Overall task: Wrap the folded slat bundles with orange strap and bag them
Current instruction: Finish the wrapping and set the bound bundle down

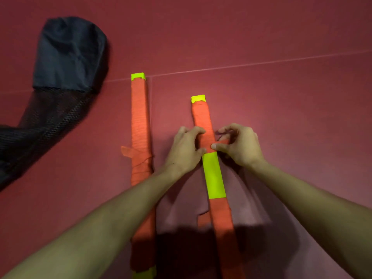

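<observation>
Red matting [261, 37], pale seam [261, 63] across it: we're gripping the bundle [213, 178] with our left hand [185, 150], pinching orange strap [221, 142] with our right hand [239, 146].

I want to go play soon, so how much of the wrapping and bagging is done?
Done: the left bundle is wrapped in orange almost end to end. In hand: the left hand grips the right bundle while the right hand pinches the strap; a yellow stretch is bare. Left: both bundles go into the black bag.
</observation>
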A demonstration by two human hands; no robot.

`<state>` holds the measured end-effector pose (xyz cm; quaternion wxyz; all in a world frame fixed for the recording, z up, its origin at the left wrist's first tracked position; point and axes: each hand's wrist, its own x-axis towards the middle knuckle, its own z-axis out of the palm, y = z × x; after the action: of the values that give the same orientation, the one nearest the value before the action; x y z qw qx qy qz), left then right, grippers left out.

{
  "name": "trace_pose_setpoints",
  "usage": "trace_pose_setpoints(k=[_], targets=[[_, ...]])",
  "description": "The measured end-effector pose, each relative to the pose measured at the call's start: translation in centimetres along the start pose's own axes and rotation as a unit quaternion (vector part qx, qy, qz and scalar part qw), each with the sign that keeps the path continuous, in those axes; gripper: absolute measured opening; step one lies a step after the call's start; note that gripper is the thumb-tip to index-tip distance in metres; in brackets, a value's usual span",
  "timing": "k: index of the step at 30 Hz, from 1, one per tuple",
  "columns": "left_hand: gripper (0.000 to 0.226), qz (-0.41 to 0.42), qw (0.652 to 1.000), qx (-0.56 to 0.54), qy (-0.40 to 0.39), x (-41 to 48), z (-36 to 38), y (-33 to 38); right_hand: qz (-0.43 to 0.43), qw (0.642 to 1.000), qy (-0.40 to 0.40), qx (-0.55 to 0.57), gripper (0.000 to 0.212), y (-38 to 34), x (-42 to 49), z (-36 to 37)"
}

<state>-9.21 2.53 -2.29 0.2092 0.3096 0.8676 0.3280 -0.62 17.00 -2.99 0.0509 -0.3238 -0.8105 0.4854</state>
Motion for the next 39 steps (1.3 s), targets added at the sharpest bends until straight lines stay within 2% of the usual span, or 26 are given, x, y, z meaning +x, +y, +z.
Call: trace_pose_setpoints(k=[3, 8, 10, 13, 17, 22, 25, 29, 32, 35, 39], targets=[[0.046, 0.021, 1.0, 0.006, 0.014, -0.3, -0.4, -0.2, 0.001, 1.0, 0.007, 0.0, 0.039, 0.3, -0.2, -0.1], [0.009, 0.02, 0.999, -0.018, 0.042, 0.2, -0.2, 0.0, -0.005, 0.999, 0.032, 0.008, 0.029, 1.1, -0.3, 0.1], [0.003, 0.022, 0.999, 0.001, 0.05, 0.7, -0.1, 0.1, -0.016, 0.999, 0.037, -0.003, 0.028, 1.0, -0.5, 0.1], [0.006, 0.035, 0.998, 0.018, 0.05, 1.2, 0.3, 0.3, -0.022, 0.999, 0.037, -0.011, 0.032, 0.7, -0.7, 0.1], [0.022, 0.057, 0.997, 0.012, 0.043, 0.7, 0.6, 0.3, -0.009, 1.0, 0.029, 0.009, 0.036, 1.1, -0.6, 0.0], [0.03, 0.066, 0.997, -0.018, 0.037, 0.5, 0.5, -0.4, 0.014, 0.993, 0.045, 0.106, 0.044, 1.2, -0.9, 0.5], [0.025, 0.084, 0.995, -0.017, 0.055, 0.4, 0.5, -0.8, 0.027, 0.987, 0.039, 0.154, 0.046, 0.9, -1.1, 0.7], [0.014, 0.086, 0.994, -0.02, 0.07, 1.0, 0.5, -0.4, 0.016, 0.994, 0.011, 0.107, 0.052, 1.1, -0.7, 0.4], [0.018, 0.081, 0.995, -0.006, 0.061, 1.0, 0.6, -0.3, 0.016, 0.997, -0.015, 0.078, 0.056, 1.1, -0.6, 0.1], [0.023, 0.096, 0.994, 0.008, 0.053, 0.7, 0.9, -0.9, -0.002, 1.0, 0.004, 0.028, 0.053, 0.9, -0.6, 0.3], [0.017, 0.104, 0.992, 0.027, 0.061, 0.5, 1.2, -1.3, 0.001, 0.999, 0.033, 0.011, 0.05, 0.4, -1.0, 0.5]])
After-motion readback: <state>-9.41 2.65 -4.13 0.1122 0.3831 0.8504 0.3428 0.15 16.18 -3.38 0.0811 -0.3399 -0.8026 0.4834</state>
